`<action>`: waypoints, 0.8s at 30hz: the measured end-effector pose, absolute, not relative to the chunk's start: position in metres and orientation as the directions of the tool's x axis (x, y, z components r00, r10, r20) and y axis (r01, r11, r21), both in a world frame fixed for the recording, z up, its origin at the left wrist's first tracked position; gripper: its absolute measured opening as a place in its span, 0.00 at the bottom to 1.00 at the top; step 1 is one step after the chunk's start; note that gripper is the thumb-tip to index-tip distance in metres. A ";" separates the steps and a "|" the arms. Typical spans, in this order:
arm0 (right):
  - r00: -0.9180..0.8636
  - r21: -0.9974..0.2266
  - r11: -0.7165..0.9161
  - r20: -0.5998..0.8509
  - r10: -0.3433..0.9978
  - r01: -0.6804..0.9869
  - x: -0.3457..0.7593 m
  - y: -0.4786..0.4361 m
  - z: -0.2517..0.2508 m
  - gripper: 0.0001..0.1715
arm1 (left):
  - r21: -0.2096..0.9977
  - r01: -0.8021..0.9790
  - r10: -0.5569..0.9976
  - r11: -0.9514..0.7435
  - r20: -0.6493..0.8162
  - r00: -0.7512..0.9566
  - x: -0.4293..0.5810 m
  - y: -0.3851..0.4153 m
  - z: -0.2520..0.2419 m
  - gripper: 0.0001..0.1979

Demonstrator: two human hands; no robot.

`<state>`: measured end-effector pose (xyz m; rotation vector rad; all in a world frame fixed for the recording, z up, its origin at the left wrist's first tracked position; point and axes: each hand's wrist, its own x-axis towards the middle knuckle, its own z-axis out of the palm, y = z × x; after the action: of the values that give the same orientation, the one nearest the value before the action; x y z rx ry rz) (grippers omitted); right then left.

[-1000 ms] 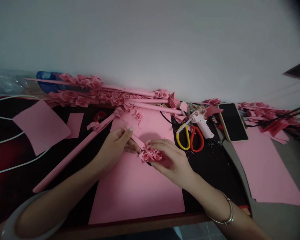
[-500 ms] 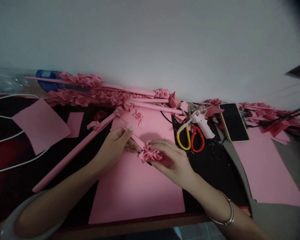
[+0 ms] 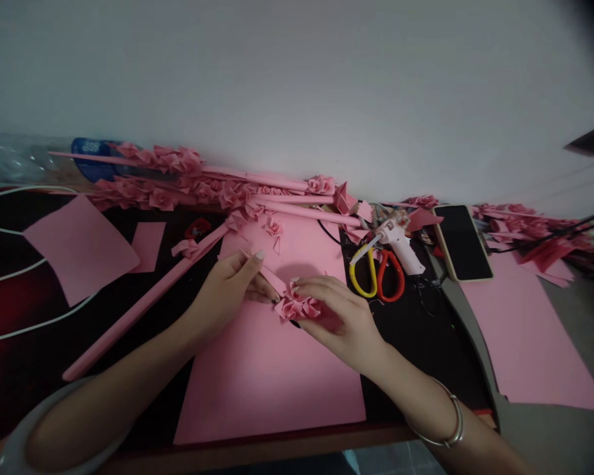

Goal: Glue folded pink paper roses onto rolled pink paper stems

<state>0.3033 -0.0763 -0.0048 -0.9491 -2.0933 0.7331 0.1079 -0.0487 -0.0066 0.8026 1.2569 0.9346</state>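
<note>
My left hand (image 3: 232, 284) is closed around the stem of a pink paper flower (image 3: 291, 310), the thumb lying along the top. The folded blossoms at the stem's right end are gripped from the right by the fingers and thumb of my right hand (image 3: 341, 316). Part of the blossoms is hidden behind those fingers. Under both hands lies a large pink paper sheet (image 3: 272, 389). A small loose folded flower (image 3: 273, 227) rests on the sheet's far part. To the left, a long rolled pink paper stem (image 3: 123, 320) slants across the dark table.
Scissors (image 3: 377, 274) with yellow and red handles lie right of my right hand, beside a white glue gun (image 3: 400, 244). A phone (image 3: 462, 241) rests on further pink sheets (image 3: 529, 336). Finished flower stems (image 3: 178, 188) pile along the wall. White cables (image 3: 14, 277) curl at the left.
</note>
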 end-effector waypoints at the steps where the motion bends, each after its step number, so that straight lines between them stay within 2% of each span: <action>1: -0.475 -0.723 0.568 0.368 0.799 0.394 0.303 -0.076 -0.005 0.19 | 0.899 -0.133 0.908 0.418 -0.414 0.059 0.108 -0.049 -0.007 0.13; 24: -0.467 -0.734 0.555 0.361 0.807 0.392 0.303 -0.077 -0.006 0.20 | 0.906 -0.129 0.915 0.403 -0.398 0.057 0.108 -0.048 -0.008 0.13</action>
<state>0.3029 -0.0773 -0.0059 -0.9603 -2.0788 0.7488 0.1077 -0.0478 -0.0077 0.8198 1.2556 0.9442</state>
